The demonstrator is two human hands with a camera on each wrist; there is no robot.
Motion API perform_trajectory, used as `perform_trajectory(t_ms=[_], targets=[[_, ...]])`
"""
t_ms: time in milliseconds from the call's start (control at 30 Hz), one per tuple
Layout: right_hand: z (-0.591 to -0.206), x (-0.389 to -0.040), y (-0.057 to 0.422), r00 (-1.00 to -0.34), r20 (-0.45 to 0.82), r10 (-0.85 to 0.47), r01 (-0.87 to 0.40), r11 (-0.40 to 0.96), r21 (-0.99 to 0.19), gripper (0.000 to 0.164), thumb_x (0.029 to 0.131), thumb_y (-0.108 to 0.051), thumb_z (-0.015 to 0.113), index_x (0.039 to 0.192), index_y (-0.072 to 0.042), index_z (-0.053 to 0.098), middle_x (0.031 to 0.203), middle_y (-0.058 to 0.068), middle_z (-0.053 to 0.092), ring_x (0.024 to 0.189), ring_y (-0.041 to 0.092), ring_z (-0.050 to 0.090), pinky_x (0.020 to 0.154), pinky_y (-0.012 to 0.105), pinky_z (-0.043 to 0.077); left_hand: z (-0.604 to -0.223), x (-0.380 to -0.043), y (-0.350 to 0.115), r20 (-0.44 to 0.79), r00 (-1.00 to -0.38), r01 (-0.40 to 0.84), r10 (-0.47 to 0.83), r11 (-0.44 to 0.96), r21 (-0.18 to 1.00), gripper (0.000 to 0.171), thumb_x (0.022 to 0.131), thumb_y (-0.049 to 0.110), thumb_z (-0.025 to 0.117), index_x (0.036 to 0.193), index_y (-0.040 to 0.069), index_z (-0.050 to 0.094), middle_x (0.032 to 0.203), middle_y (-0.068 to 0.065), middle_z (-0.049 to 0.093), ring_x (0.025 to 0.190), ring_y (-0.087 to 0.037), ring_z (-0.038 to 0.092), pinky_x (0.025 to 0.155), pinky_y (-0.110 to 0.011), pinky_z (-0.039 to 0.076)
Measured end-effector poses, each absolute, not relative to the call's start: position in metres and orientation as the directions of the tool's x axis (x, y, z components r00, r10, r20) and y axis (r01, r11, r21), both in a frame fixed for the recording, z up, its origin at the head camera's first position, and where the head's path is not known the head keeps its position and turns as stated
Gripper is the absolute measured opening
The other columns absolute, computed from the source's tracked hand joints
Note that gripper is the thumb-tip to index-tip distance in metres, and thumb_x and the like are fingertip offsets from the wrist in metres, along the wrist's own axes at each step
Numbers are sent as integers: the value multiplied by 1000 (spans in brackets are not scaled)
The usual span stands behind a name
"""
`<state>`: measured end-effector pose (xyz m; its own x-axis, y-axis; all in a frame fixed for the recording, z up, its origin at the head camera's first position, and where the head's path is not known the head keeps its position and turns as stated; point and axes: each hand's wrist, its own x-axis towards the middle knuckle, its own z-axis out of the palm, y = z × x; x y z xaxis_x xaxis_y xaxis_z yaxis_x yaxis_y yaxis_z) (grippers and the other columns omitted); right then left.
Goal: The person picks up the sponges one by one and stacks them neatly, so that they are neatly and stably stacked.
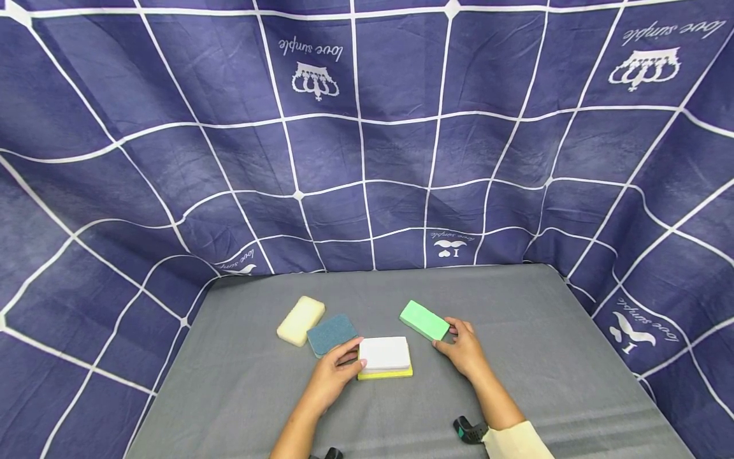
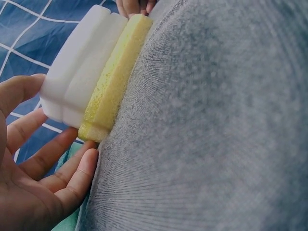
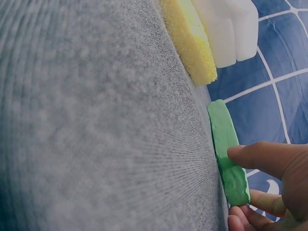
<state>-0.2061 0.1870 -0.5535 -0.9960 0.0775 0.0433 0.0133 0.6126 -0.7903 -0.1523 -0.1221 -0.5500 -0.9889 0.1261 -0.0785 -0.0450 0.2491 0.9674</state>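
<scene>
Two bare hands work over a gray cloth (image 1: 545,338) around a yellow sponge (image 1: 385,375), which lies flat with two white blocks (image 1: 384,352) stacked on it. The left hand (image 1: 332,373) reaches the left end of the yellow sponge, its thumb and fingers spread wide, tips touching the white blocks; how firmly they press cannot be told. Right of the yellow sponge and farther from the person, the right hand (image 1: 463,349) holds a green sponge (image 1: 424,320) in a narrow pinch, thumb against one side and fingers at the near end. A blue sponge (image 1: 331,335) lies just beyond the yellow sponge's left end, near the left fingertips, and a cream sponge (image 1: 301,320) sits farther out on that same side. A navy curtain (image 1: 401,153) with white grid lines hangs beyond the yellow sponge.
</scene>
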Motion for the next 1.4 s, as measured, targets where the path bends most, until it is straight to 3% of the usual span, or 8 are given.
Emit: perform_trajectory(t_ms=[400, 733, 933, 1200, 1400], targets=[[-552, -207, 189, -997, 1, 82, 48, 590, -806, 60, 84, -16, 80, 136, 3, 56, 129, 24, 54, 116, 35, 60, 100, 49, 51, -549, -152, -122, -80, -989, -46, 125, 251, 967, 54, 92, 34, 75, 142, 21, 60, 138, -13, 60, 128, -33, 60, 94, -40, 57], [-548, -205, 192, -992, -38, 120, 93, 493, -865, 60, 85, -15, 79, 138, 0, 57, 126, 20, 54, 113, 33, 59, 95, 36, 50, -548, -151, -120, -82, -989, -51, 121, 241, 969, 57, 91, 32, 76, 144, 18, 58, 137, -12, 60, 129, -33, 59, 91, -36, 57], [-540, -202, 191, -994, -25, 105, 70, 444, -893, 60, 86, -16, 78, 140, -3, 55, 128, 16, 53, 118, 32, 58, 101, 41, 49, -548, -152, -120, -76, -990, -47, 118, 230, 972, 57, 91, 33, 76, 143, 18, 59, 138, -12, 60, 129, -33, 59, 91, -37, 57], [-534, -198, 191, -997, -2, 73, 29, 368, -929, 62, 87, -15, 80, 143, -7, 54, 131, 12, 52, 121, 29, 59, 102, 29, 51, -550, -151, -120, -64, -992, -41, 105, 209, 977, 58, 90, 28, 77, 143, 15, 59, 138, -13, 60, 128, -32, 59, 94, -31, 56], [-532, -195, 189, -999, 20, 50, -3, 332, -943, 62, 86, -12, 80, 142, -6, 55, 132, 11, 51, 122, 27, 57, 105, 31, 50, -547, -149, -119, -53, -994, -34, 100, 180, 983, 58, 89, 24, 78, 143, 14, 58, 139, -13, 60, 128, -32, 59, 97, -31, 55]])
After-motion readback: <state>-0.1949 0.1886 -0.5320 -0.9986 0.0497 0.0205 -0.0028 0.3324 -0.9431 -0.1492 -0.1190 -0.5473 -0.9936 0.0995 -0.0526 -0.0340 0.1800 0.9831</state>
